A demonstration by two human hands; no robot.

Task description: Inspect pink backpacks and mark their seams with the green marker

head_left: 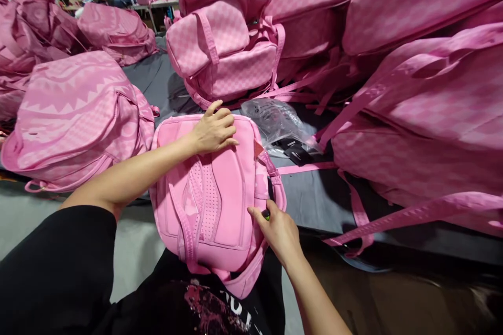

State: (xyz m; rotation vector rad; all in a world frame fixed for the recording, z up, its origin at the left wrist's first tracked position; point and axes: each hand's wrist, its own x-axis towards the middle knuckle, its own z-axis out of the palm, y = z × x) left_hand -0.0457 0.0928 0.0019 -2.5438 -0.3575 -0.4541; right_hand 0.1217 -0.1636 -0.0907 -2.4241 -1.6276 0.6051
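Note:
A pink backpack [231, 193] lies in front of me with its padded back and straps facing up, partly over my lap and the table edge. My left hand [215, 130] rests on its upper part, fingers apart and a little bent. At the backpack's right side, my right hand [278, 227] is closed round a small dark and green object [266, 214], mostly hidden in the fingers. Just beyond the backpack lie a clear plastic bag [275, 118] and black tags [296, 151].
Checkered pink backpacks [223, 36] are piled at the back and right [424, 152], with straps hanging over the table edge. Another pink backpack [74, 110] lies at the left, more behind it. The grey-covered table [304, 196] shows between them.

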